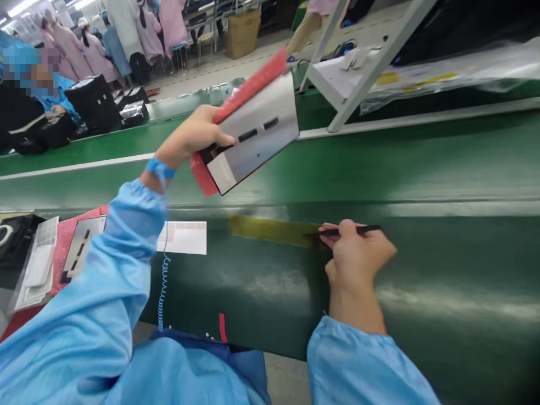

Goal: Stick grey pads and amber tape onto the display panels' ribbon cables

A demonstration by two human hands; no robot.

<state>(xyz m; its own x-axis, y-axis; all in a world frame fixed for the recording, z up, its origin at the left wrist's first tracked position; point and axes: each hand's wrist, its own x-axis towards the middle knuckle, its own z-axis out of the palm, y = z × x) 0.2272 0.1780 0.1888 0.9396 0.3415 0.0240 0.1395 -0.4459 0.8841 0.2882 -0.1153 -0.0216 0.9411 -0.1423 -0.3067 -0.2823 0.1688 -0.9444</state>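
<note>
My left hand [192, 138] is raised above the green conveyor belt [422, 169] and grips a flat red-and-silver panel [251, 132] by its lower corner. The panel is tilted, its grey face with two dark slots turned toward me. My right hand [356, 256] rests on the green front ledge and pinches a thin black pen-like tool [350, 230] that lies level, its tip pointing right. A yellow tape strip [272, 230] lies on the ledge just left of that hand.
A stack of similar red panels and plastic-wrapped parts [54, 256] lies at the left, beside a white label [183, 237]. A white metal frame [358, 62] stands beyond the belt. Other people in pink and blue coats work at the far left, with black boxes [95, 104].
</note>
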